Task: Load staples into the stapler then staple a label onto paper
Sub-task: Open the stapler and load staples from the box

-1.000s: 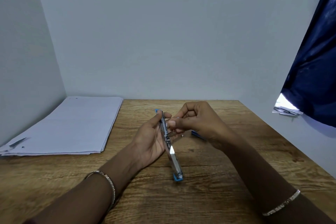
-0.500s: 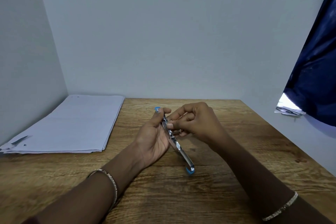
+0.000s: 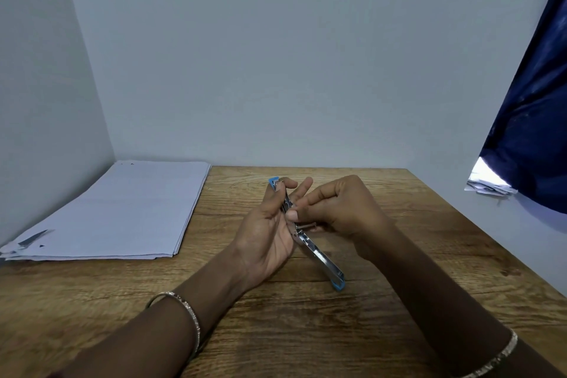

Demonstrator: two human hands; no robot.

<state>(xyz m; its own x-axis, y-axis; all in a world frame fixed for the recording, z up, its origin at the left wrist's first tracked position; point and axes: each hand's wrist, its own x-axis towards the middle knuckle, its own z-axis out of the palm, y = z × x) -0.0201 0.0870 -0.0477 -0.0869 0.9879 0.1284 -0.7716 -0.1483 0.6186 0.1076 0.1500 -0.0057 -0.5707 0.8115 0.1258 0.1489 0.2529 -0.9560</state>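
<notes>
A small metal stapler (image 3: 319, 254) with blue ends is swung open over the middle of the wooden table (image 3: 306, 331). My left hand (image 3: 267, 233) holds its far half, thumb curled near the blue tip. The near half slants down to the right, its blue end by the table top. My right hand (image 3: 343, 208) has its fingers curled and its fingertips pinched at the stapler's channel near the hinge. What it pinches is too small to tell. A stack of white paper (image 3: 122, 211) lies at the left.
A small dark scrap (image 3: 33, 238) lies on the near left corner of the paper stack. A dark blue curtain (image 3: 534, 119) hangs at the right, with some papers (image 3: 487, 184) under its lower edge. Walls close the table at the back and the left.
The stapler's near half has swung out to the right, away from my left palm. My right hand has shifted slightly, staying pinched at the hinge area.
</notes>
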